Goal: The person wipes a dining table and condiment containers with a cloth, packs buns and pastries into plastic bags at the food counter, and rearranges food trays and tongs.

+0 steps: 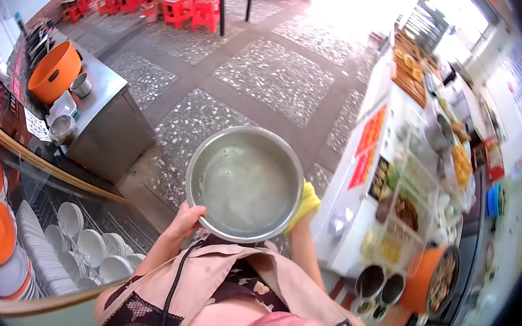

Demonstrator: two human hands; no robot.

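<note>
A round metal pot (245, 183) is held up in front of my body, with cloudy, pale liquid inside. At its lower left rim, my left hand (187, 220) grips the edge, thumb over the rim. On the right side, my right hand (304, 217) holds the pot through a yellow cloth (309, 201); most of its fingers are hidden by the cloth and the pot.
A steel cabinet (109, 128) with an orange basin (56, 71) stands at the left, above a rack of white dishes (67, 251). On the right runs a white counter (330, 234) with food trays and an orange pot (420, 278). Tables and red stools (178, 11) stand farther off.
</note>
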